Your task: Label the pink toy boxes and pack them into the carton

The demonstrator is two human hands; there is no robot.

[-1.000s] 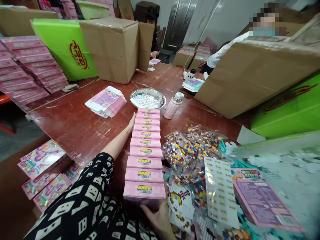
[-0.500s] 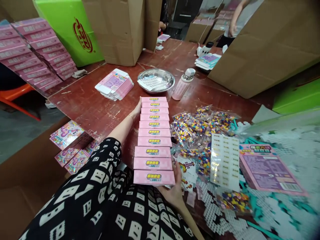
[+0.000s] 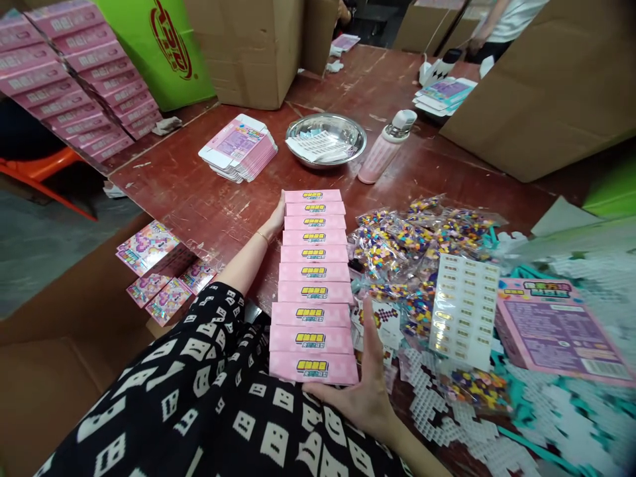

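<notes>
A row of several pink boxes (image 3: 312, 285) stands on edge on the red-brown table (image 3: 189, 192), running away from me. My left hand (image 3: 276, 218) presses flat against the far end of the row. My right hand (image 3: 365, 387) cups the near end, with the fingers stretched up along the row's right side. The row is squeezed between both hands. Right of it lie clear bags of coloured beads (image 3: 412, 245) and a sheet of small gold stickers (image 3: 464, 308).
A steel bowl of paper slips (image 3: 325, 139), a pink bottle (image 3: 385, 149) and a pile of flat pink cartons (image 3: 241, 149) lie further back. Cardboard boxes (image 3: 541, 93) and stacked pink boxes (image 3: 74, 79) ring the table. A carton with glittery boxes (image 3: 159, 278) sits low at left. Another person stands at the far right.
My view has tilted down and closer. My right hand slid from under the near end to up along the row's right side; my left hand stays on the far end.
</notes>
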